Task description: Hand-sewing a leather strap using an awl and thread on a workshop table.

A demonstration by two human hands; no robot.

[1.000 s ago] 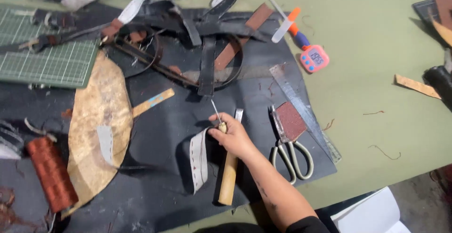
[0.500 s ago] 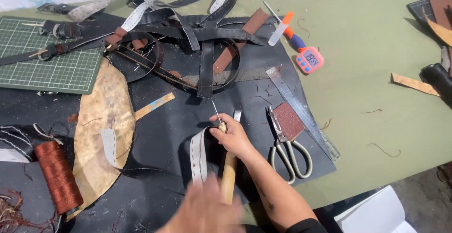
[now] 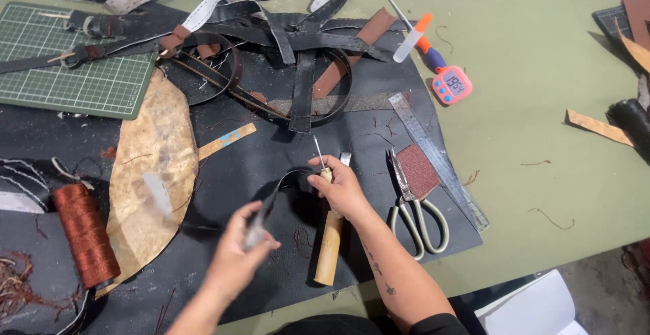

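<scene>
— Green tabletop (image 3: 542, 138), with a black work mat (image 3: 271, 172) spread over its left half, so the cutting and poking land on something soft. What are the hands doing?

— Right hand (image 3: 342, 189) sits near the middle of the mat, fingers curled shut around an awl (image 3: 318, 153), its thin point sticking up past the knuckles. A wooden handle (image 3: 330, 247) lies on the mat just below that hand, running toward the near edge.

— And the left?

— Left hand (image 3: 237, 260) is blurred, close to the near edge; fingers look pinched on one end of a dark leather strip (image 3: 281, 186), which arches up to the right hand. Held at both ends, the strip stays taut and off the mat.

— Anything else within reach?

— Scissors (image 3: 416, 216) and a steel ruler (image 3: 433, 155) just right of the right hand, a spool of copper thread (image 3: 84, 233) toward the left edge, a green cutting mat (image 3: 74, 71) at the far left corner, and tangled belts (image 3: 284, 44) along the far edge.
</scene>
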